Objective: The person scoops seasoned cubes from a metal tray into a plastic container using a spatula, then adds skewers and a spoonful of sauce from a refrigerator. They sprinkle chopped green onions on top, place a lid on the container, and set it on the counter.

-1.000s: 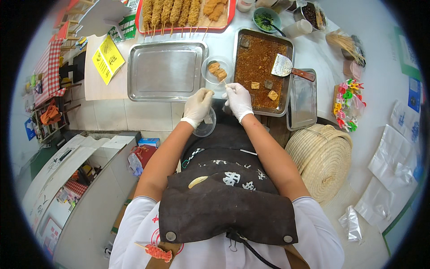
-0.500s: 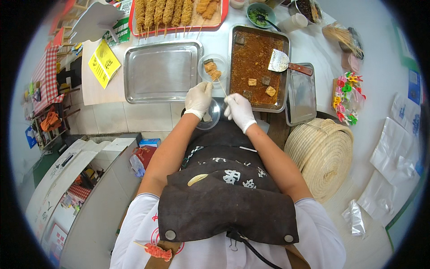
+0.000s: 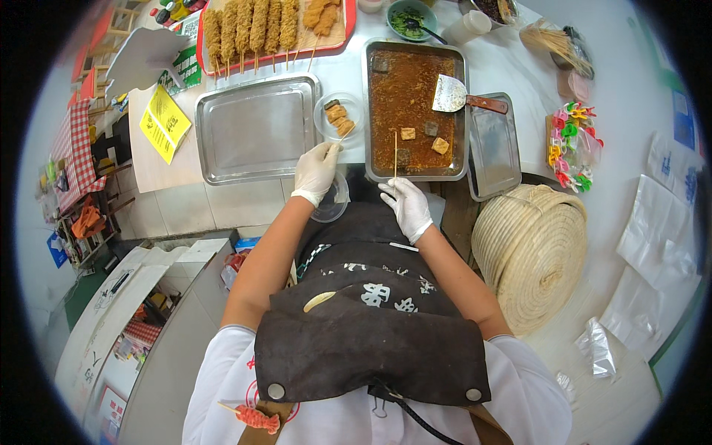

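Observation:
A clear plastic bowl (image 3: 320,119) holds a small row of browned tofu pieces (image 3: 338,117), one of them dark. My gloved left hand (image 3: 316,173) is pinched closed at its near rim, with a short thin stick showing between the tofu and the fingertips. Below that hand hangs a clear round lid (image 3: 335,202), partly hidden. In my gloved right hand (image 3: 407,205) is a thin wooden skewer (image 3: 395,152), pointing away over the metal tray of brown sauce (image 3: 393,81). Its tip is close to a dark tofu piece (image 3: 403,156); whether they touch I cannot tell.
A spatula (image 3: 449,94) rests across the sauce tray's right side. Left stands a bare metal tray (image 3: 256,130); behind it, a red tray (image 3: 343,37) carries breaded skewers. A green-garnish bowl (image 3: 413,20), bundled sticks (image 3: 552,43) and colourful clips (image 3: 571,144) lie farther right.
My right hand has drawn the skewer away from the tofu in the bowl and moved it right, over the sauce tray. My left hand stays at the bowl. The whole view has shifted slightly.

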Motion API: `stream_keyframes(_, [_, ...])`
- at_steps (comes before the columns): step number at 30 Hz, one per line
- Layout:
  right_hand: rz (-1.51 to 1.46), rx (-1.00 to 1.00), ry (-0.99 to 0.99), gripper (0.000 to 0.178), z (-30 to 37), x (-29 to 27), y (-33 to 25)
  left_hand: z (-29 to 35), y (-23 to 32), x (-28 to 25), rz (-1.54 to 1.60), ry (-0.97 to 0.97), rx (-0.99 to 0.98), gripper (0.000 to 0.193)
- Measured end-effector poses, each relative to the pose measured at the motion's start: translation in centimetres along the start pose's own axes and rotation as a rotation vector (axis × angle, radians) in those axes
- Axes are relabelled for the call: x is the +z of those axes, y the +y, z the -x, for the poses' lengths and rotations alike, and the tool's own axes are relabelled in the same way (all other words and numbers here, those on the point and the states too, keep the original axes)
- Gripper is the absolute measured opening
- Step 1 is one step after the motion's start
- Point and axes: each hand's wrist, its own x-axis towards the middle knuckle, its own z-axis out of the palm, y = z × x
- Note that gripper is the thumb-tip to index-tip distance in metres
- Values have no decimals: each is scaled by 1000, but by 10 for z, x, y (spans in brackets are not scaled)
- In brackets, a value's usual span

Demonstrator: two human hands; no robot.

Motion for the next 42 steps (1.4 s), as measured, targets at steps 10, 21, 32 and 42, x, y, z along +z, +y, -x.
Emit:
stream_keyframes(10, [223,-94,130,16,9,-28,-13,2,-5,1,120,-52,-83,35])
stream_keyframes(21, [1221,-575,691,15,49,-53,-138,30,9,14,101,-121,116,32])
stream_keyframes(32, [1499,-870,519,18,-25,-58,-184,35,1,22,71,-158,116,33])
stream_keyframes(42, [1524,-975,546,15,-17,-66,-192,45,-16,15,116,-151,54,36])
